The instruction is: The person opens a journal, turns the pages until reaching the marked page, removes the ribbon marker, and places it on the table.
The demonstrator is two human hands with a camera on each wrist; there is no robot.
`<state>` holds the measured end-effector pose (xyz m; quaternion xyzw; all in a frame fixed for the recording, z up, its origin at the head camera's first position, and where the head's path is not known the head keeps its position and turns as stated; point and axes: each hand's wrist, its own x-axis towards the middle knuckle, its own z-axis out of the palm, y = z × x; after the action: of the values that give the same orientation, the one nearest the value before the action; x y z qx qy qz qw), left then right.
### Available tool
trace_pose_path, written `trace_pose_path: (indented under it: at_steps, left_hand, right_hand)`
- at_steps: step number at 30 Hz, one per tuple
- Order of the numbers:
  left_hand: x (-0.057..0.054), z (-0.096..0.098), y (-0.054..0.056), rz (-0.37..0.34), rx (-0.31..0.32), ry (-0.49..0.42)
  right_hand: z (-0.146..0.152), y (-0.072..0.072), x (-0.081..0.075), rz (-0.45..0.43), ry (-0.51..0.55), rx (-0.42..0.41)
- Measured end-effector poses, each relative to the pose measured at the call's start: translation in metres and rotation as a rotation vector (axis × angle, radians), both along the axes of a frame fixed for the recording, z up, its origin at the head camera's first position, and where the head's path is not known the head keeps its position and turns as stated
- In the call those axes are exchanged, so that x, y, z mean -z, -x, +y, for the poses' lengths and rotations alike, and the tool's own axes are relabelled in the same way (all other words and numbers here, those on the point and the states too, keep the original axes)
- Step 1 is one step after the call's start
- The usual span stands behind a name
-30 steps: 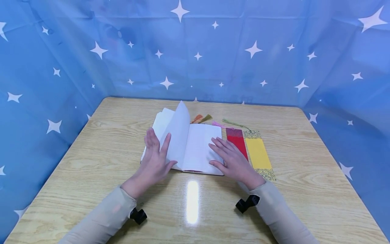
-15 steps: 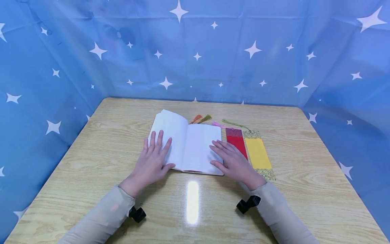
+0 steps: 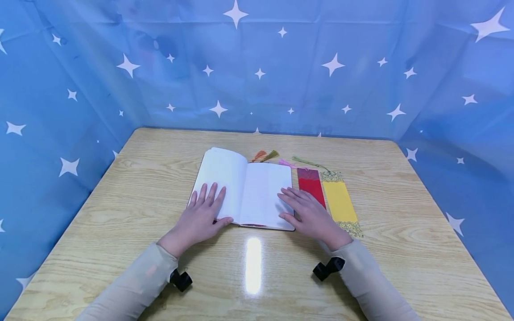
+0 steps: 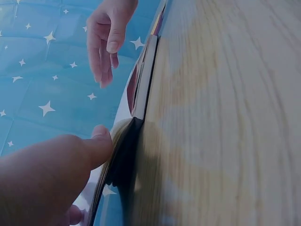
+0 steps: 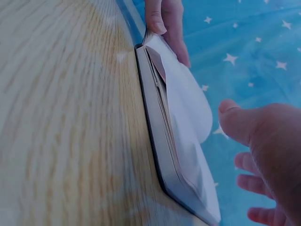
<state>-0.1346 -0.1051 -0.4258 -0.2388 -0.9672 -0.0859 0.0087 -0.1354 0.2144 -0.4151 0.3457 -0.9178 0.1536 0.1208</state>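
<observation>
A book [image 3: 265, 191] with white pages lies open in the middle of the table. My left hand [image 3: 202, 218] rests with spread fingers on the lower part of its left page, the thumb near the bottom edge. In the left wrist view that side's cover [image 4: 124, 157] stands raised off the wood. My right hand [image 3: 311, 216] hovers over the right page's outer edge, fingers relaxed; the right wrist view shows it apart from the paper. A reddish slip [image 5: 157, 63] sticks out between the right-side pages. Orange [image 3: 259, 155] and olive tassels [image 3: 271, 156] emerge at the book's top.
Right of the book lie a red bookmark [image 3: 311, 185] with a pink tassel [image 3: 287, 163] and a yellow bookmark [image 3: 340, 203] with a green tassel [image 3: 311, 164]. A blue star-printed curtain [image 3: 277, 84] surrounds the wooden table [image 3: 401, 223].
The lifted page has gone over to the left and now lies flat. My left hand has come down on it and slid toward me. The right hand has hardly moved.
</observation>
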Motion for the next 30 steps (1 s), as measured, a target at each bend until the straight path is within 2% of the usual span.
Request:
trace_pose_path:
  at_steps: [15, 24, 30]
  left_hand:
    - [0.0078, -0.0015, 0.0003, -0.103, -0.015, -0.011]
    - [0.0058, -0.0013, -0.0002, -0.147, -0.019, -0.021]
    - [0.0072, -0.0007, 0.0004, -0.159, -0.024, -0.007]
  right_hand:
    - [0.0058, -0.0001, 0.0023, -0.114, -0.053, -0.004]
    - [0.0073, 0.0008, 0.003, -0.126, -0.06, -0.02]
    - [0.009, 0.001, 0.0022, -0.191, -0.093, -0.013]
